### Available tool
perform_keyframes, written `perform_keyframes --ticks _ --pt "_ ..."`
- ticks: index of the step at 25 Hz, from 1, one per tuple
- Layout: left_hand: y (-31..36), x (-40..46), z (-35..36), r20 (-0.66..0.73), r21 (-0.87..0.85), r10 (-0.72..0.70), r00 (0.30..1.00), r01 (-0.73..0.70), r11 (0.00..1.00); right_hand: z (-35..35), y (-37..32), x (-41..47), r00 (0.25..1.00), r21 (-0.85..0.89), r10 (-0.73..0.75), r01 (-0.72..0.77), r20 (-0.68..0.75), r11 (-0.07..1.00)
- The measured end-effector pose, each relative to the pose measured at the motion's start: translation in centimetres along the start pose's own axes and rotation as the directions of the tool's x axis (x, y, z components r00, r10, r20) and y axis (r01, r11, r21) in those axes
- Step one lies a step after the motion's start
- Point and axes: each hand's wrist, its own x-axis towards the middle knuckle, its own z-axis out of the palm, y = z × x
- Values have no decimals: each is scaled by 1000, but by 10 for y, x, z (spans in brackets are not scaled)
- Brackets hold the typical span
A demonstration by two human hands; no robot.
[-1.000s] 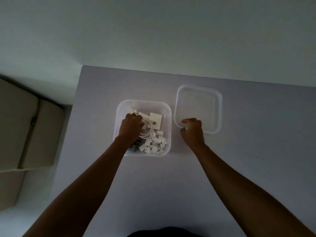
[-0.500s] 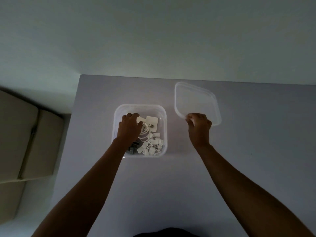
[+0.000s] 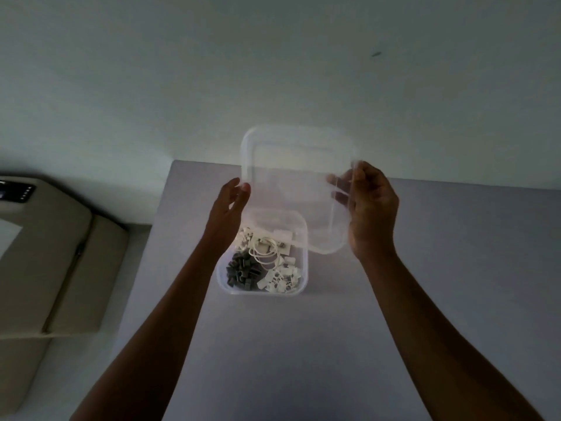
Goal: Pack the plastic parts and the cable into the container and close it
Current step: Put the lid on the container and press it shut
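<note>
Grey table (image 3: 440, 268) against pale wall (image 3: 273, 71), perhaps beige sofa (image 3: 45, 268) beside.

Lid (image 3: 299, 177) above container (image 3: 299, 291); parts (image 3: 280, 278), cable (image 3: 264, 253) inside.

Clear lid (image 3: 297, 183) held tilted above open container (image 3: 304, 268) holding white cable (image 3: 265, 253) and plastic parts (image 3: 243, 270)

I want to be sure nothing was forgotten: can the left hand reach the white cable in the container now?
Probably yes. The left hand touches only the edge of the raised lid, and the cable lies uncovered in the open container just below it.
</note>
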Motion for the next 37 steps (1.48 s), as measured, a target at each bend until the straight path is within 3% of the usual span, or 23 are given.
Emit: perform_keyframes --ticks 2,4,6,9,12,15,19,28,37 --pt "4 -3 -11 -20 -55 4 1000 -5 998 11 14 1 982 138 188 -184 -16 973" --pt "-1 -6 -21 -48 -129 -57 997 50 990 17 35 6 946 135 310 -295 -99 946" --pt "-15 -12 -20 -39 -83 -141 989 137 987 14 59 10 926 -20 334 -342 -175 939" --pt "-43 -24 -11 -119 179 -216 969 235 955 4 99 0 959 -391 257 -284 -120 875" --pt "-66 -31 -15 -180 356 -189 965 243 902 0 138 -8 987 -728 151 -141 -52 671" --pt "-85 -36 -17 -180 435 -199 963 259 863 1 166 -13 987 -859 156 -111 -37 499" --pt "-97 -37 -20 -193 442 -236 952 299 846 6 184 -16 980 -910 194 -118 -43 398" --pt "-104 -21 -29 -218 459 -231 948 309 833 26 181 -10 977 -932 205 -119 -50 341" --pt "-104 -11 -30 -153 408 -353 923 384 828 35 180 -11 973 -943 225 -125 -55 307"
